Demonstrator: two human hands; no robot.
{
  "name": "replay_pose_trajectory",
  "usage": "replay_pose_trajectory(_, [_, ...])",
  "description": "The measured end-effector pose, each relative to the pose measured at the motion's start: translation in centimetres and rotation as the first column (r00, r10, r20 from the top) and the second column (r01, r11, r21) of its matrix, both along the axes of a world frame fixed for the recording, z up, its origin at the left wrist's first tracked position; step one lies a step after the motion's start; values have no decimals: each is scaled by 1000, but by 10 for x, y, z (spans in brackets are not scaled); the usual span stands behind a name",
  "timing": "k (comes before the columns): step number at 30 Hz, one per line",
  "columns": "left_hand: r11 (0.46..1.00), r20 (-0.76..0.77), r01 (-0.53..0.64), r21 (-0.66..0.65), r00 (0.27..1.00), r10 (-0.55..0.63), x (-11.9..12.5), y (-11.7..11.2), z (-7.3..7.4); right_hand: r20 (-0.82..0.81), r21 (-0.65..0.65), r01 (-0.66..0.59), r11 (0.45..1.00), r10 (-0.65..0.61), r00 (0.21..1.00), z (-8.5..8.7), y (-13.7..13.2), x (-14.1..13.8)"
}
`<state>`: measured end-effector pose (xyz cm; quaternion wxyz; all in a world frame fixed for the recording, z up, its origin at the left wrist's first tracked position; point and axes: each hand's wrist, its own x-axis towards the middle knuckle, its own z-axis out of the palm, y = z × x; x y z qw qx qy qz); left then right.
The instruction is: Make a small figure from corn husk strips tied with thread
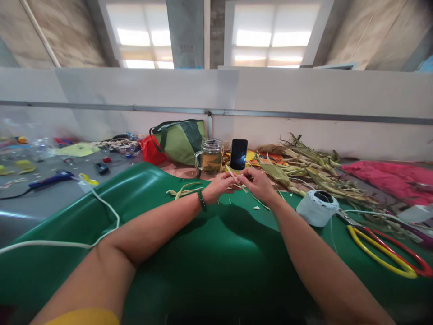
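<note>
Both my hands meet above the green mat (189,253), fingers pinched around pale strips of corn husk (231,171). My left hand (219,187), with a dark green bead bracelet (202,199) at its wrist, is closed on the husk from the left. My right hand (257,182) grips the same strips from the right, its thumb and fingers pressed together. Fingers partly hide the held piece. Left of my hands, loose husk strips (184,192) lie on the mat. A small pale scrap (256,207) rests below my right hand.
Behind my hands stand a glass mug (212,158) of tea and an upright phone (238,154). Dry corn husks (304,169) are heaped at right, near a white-wrapped roll (317,208) and red-yellow scissors (385,253). A white cord (111,212) crosses the mat; a glue gun (50,178) lies left.
</note>
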<state>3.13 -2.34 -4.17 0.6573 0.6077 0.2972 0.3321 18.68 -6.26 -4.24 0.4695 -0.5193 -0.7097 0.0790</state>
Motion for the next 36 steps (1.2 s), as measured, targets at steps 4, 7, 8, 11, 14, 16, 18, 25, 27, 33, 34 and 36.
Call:
replay_pose_trajectory(4, [995, 66, 96, -30, 993, -94, 0, 0, -4, -104, -35, -72, 997, 68, 992, 0, 1, 3])
replay_pose_trajectory(7, [992, 118, 98, -85, 989, -88, -1, 4, -4, -239, -114, -213, 970, 181, 954, 3, 0, 7])
replay_pose_trajectory(8, [991, 128, 84, -105, 989, -71, -1, 5, -3, -275, -127, -242, 962, 200, 940, 4, 0, 8])
replay_pose_trajectory(11, [987, 152, 60, -148, 988, -37, -1, 6, -1, -319, -129, -255, 958, 203, 926, 4, -1, 10])
replay_pose_trajectory(14, [983, 183, 71, -169, 982, -40, -1, 5, 1, -315, -118, -254, 960, 207, 926, 3, -1, 10])
replay_pose_trajectory(16, [982, 195, 79, -174, 980, -45, -1, 4, 1, -317, -112, -258, 960, 211, 925, 2, -1, 10])
replay_pose_trajectory(18, [982, 203, 83, -170, 978, -47, -1, 3, 0, -318, -110, -249, 962, 203, 926, 1, -1, 11])
replay_pose_trajectory(25, [982, 192, 65, -178, 981, -30, -1, 4, 1, -287, -116, -240, 964, 199, 937, 1, 0, 12])
replay_pose_trajectory(27, [985, 171, 46, -167, 985, -17, -1, 4, 3, -288, -138, -265, 954, 217, 933, 3, -2, 11])
replay_pose_trajectory(33, [1000, 71, 17, 1, 997, -17, 0, 2, 0, -147, -91, -194, 977, 180, 973, 5, -5, 7])
replay_pose_trajectory(34, [1000, 46, 3, 28, 999, -4, 1, 2, -2, -105, -77, -171, 982, 162, 981, 4, -4, 6])
replay_pose_trajectory(36, [998, 16, -20, 54, 1000, 19, 3, 5, -6, -29, -41, -119, 992, 118, 993, 2, -3, 4])
